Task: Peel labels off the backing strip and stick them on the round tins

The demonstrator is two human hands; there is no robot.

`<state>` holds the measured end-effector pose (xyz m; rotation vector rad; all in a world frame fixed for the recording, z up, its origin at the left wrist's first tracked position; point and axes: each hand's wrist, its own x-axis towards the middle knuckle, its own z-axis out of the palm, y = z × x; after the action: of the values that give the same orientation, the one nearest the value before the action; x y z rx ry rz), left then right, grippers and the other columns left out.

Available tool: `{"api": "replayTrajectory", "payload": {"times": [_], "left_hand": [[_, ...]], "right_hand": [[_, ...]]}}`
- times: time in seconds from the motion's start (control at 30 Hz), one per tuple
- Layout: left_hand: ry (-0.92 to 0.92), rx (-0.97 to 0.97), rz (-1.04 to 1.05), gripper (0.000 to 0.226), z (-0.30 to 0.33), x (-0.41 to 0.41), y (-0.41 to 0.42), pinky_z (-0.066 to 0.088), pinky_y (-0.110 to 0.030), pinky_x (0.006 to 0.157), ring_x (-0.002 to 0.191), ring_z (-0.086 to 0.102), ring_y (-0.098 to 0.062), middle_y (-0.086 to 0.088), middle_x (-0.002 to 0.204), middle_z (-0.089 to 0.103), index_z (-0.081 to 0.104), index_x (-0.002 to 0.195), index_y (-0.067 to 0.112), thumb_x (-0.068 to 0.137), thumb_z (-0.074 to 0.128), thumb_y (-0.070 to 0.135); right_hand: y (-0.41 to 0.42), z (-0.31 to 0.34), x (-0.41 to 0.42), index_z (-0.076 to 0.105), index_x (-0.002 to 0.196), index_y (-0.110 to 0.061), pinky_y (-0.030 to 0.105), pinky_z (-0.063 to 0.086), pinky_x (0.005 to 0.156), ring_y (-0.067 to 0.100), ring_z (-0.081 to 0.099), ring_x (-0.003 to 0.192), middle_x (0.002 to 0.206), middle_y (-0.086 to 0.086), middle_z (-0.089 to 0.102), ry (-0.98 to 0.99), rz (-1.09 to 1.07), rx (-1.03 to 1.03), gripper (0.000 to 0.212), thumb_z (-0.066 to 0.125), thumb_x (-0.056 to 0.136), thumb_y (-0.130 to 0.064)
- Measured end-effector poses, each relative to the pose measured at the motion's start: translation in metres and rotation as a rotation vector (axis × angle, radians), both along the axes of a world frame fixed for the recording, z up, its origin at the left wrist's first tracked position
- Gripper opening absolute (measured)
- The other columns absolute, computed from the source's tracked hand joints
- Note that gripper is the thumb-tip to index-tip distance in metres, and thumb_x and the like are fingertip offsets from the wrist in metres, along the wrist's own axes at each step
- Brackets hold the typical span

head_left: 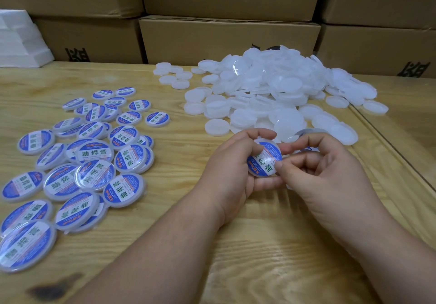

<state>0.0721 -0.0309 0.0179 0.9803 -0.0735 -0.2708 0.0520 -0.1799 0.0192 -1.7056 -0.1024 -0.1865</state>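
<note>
Tin (264,159) | left hand (232,164) grip clamped round it | right hand (318,171) grip pinching its label (267,162)

Blue-labelled tins (70,169) (plain ones (271,91) white)

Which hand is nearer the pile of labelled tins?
Left. The left hand holds a tin just right of the labelled pile; the right hand is farther right.

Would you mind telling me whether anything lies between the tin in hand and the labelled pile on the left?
Nothing visible does. The left hand holds the tin, and only bare table lies between it and the labelled pile.
</note>
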Motion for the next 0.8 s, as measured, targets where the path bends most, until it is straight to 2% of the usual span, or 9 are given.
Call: {"api": "replayTrajectory", "payload": {"times": [0.1, 0.17, 0.27, 0.37, 0.43, 0.6, 0.7, 0.8], "left_hand": [[-0.01, 0.011, -0.001, 0.037, -0.001, 0.001, 0.0, 0.062, -0.04, 0.066, 0.094, 0.073, -0.039, -0.024, 0.108, 0.074, 0.063, 0.1, 0.012, 0.091, 0.032, -0.006], [-0.015, 0.014, -0.012, 0.041, -0.001, 0.001, 0.0, 0.062, -0.041, 0.067, 0.094, 0.073, -0.039, -0.024, 0.108, 0.074, 0.062, 0.101, 0.011, 0.088, 0.029, -0.01], [-0.021, 0.019, -0.023, 0.047, -0.002, 0.002, 0.0, 0.062, -0.039, 0.068, 0.093, 0.074, -0.038, -0.023, 0.108, 0.075, 0.061, 0.104, 0.01, 0.077, 0.031, -0.014], [-0.043, 0.055, -0.002, 0.053, -0.004, 0.003, 0.0, 0.063, -0.04, 0.074, 0.09, 0.076, -0.033, -0.017, 0.108, 0.076, 0.06, 0.108, 0.012, 0.066, 0.036, -0.009], [-0.06, 0.082, 0.036, 0.051, -0.006, 0.004, 0.0, 0.063, -0.038, 0.073, 0.091, 0.077, -0.032, -0.012, 0.108, 0.077, 0.059, 0.111, 0.013, 0.069, 0.039, -0.007], [-0.08, 0.093, 0.179, 0.043, -0.009, 0.008, 0.005, 0.06, -0.03, 0.065, 0.091, 0.077, -0.027, -0.005, 0.104, 0.078, 0.057, 0.114, 0.017, 0.073, 0.06, 0.002], [-0.069, 0.075, 0.24, 0.04, -0.007, 0.01, 0.011, 0.06, -0.029, 0.061, 0.08, 0.077, -0.024, -0.005, 0.102, 0.078, 0.058, 0.114, 0.019, 0.08, 0.071, 0.003], [-0.048, 0.087, 0.286, 0.032, -0.005, 0.011, 0.015, 0.059, -0.027, 0.059, 0.075, 0.076, -0.022, -0.003, 0.099, 0.079, 0.061, 0.114, 0.019, 0.088, 0.079, 0.017]], "right_hand": [[0.002, 0.002, -0.001, 0.06, 0.101, -0.018, 0.057, 0.056, 0.071, 0.043, 0.071, 0.081, 0.089, -0.002, 0.079, 0.002, -0.007, -0.011, 0.025, 0.077, 0.086, -0.008], [0.002, 0.003, -0.003, 0.06, 0.102, -0.018, 0.059, 0.056, 0.073, 0.041, 0.072, 0.081, 0.09, -0.003, 0.079, 0.004, -0.012, -0.017, 0.024, 0.076, 0.087, -0.008], [0.002, 0.003, -0.004, 0.06, 0.1, -0.02, 0.04, 0.054, 0.064, 0.027, 0.073, 0.071, 0.088, -0.006, 0.079, 0.003, -0.024, -0.013, 0.016, 0.069, 0.091, -0.01], [0.001, 0.004, -0.005, 0.059, 0.099, -0.019, 0.019, 0.046, 0.046, 0.01, 0.057, 0.049, 0.07, -0.001, 0.076, 0.0, -0.05, 0.021, 0.009, 0.063, 0.097, -0.011], [0.001, 0.006, -0.006, 0.059, 0.099, -0.02, 0.017, 0.047, 0.046, 0.007, 0.059, 0.047, 0.071, 0.0, 0.077, -0.021, -0.066, 0.016, 0.008, 0.062, 0.098, -0.012], [-0.001, 0.01, -0.009, 0.062, 0.098, -0.028, 0.027, 0.05, 0.058, 0.013, 0.069, 0.057, 0.08, -0.005, 0.079, -0.125, -0.154, -0.047, 0.014, 0.061, 0.097, -0.014], [-0.004, 0.013, -0.01, 0.063, 0.097, -0.027, 0.019, 0.05, 0.053, 0.013, 0.067, 0.055, 0.08, -0.003, 0.078, -0.17, -0.195, -0.029, 0.017, 0.059, 0.096, -0.01], [-0.005, 0.017, -0.013, 0.062, 0.095, -0.024, 0.017, 0.049, 0.051, 0.013, 0.064, 0.052, 0.077, 0.0, 0.078, -0.187, -0.203, -0.011, 0.018, 0.057, 0.096, -0.006]]}}
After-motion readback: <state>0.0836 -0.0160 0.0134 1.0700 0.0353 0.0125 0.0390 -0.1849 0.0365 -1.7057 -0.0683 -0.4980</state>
